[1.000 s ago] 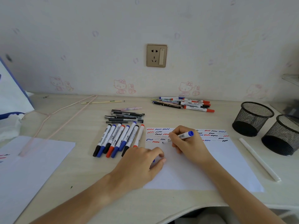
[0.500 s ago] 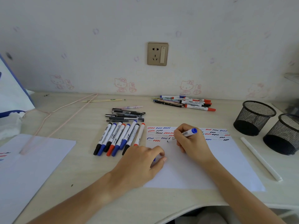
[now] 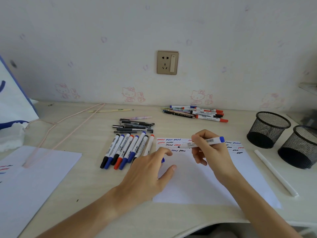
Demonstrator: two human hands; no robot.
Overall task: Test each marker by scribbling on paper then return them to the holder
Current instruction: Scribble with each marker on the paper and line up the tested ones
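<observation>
My right hand (image 3: 211, 152) grips an uncapped blue marker (image 3: 202, 143), lifted nearly level with its tip pointing left over the scribbles. White paper (image 3: 197, 182) lies in front of me, with rows of red, blue and black squiggles along its top. My left hand (image 3: 149, 170) rests on the paper's left edge and holds a blue cap (image 3: 162, 160) between curled fingers. A row of capped markers (image 3: 125, 151) lies just left of the paper. Two black mesh holders (image 3: 268, 129) (image 3: 299, 146) stand at the right.
A pile of dark pens (image 3: 135, 126) lies behind the marker row, and another marker pile (image 3: 197, 113) sits near the wall. A white stick (image 3: 276, 172) lies right of the paper. A second sheet (image 3: 29, 182) and a pink hanger (image 3: 56, 127) are at the left.
My right hand has lifted the marker off the paper and tilted it flatter. My left hand has opened a little, showing the blue cap.
</observation>
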